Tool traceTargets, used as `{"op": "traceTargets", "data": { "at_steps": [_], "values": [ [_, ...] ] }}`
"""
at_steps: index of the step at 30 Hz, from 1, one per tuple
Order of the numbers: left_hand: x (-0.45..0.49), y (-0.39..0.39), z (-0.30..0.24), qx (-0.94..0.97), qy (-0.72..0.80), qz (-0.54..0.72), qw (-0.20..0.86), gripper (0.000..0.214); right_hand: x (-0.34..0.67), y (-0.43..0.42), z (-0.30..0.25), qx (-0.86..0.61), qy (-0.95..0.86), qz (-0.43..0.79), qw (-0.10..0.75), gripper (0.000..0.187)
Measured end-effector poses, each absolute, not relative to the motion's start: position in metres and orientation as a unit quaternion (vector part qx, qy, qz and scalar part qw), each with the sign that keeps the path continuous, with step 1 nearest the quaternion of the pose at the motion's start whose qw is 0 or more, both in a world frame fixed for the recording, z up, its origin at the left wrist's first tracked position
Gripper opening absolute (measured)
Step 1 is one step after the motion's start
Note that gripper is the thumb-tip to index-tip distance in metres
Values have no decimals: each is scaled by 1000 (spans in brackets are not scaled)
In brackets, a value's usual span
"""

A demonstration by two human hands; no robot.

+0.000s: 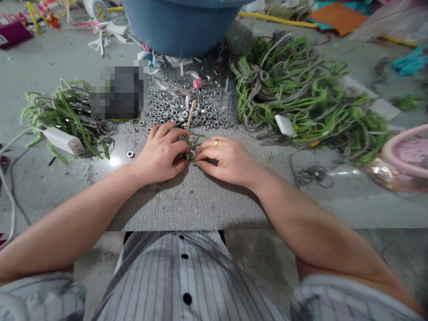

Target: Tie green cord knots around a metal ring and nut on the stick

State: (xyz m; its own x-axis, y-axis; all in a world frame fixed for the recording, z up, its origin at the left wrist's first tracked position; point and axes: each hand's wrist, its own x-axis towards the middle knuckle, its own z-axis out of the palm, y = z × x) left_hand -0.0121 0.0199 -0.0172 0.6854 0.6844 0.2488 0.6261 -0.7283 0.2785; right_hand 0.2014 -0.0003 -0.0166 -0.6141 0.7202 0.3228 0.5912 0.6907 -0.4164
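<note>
Close together over the grey board, my left hand (163, 155) and my right hand (230, 161) both have their fingers pinched on a short green cord (202, 137). Most of the cord is hidden by the fingertips. A thin wooden stick (191, 113) points up and away from beside my left fingers; whether they grip it I cannot tell. Just beyond my hands lies a spread of small silver ring-shaped metal pieces (160, 109). One loose metal ring (130, 154) rests left of my left wrist. My right hand wears a gold ring (216, 142).
A blue basin (180, 26) stands at the back. Green and grey cord bundles lie at right (301, 89) and left (76, 102). A white plastic block (63, 140) with a cable is at left, a pink-rimmed container (406, 138) at far right. The table edge (197, 229) is near my body.
</note>
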Motion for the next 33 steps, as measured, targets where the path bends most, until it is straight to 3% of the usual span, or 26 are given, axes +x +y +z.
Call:
{"op": "traceTargets", "data": {
  "at_steps": [5,12,19,25,33],
  "values": [
    [-12,20,-15,911,371,153,95,22,203,0,-15,-417,-867,126,240,15],
    [-12,20,-17,910,370,161,93,20,205,1,-13,-463,-862,103,179,10],
    [-10,18,-15,908,366,178,100,22,203,-2,-13,-430,-851,132,270,10],
    [-11,18,-14,911,362,177,89,11,200,0,-18,-402,-861,164,264,12],
    [-10,19,-12,910,372,159,91,13,196,1,-25,-439,-846,154,261,12]
  ]
}}
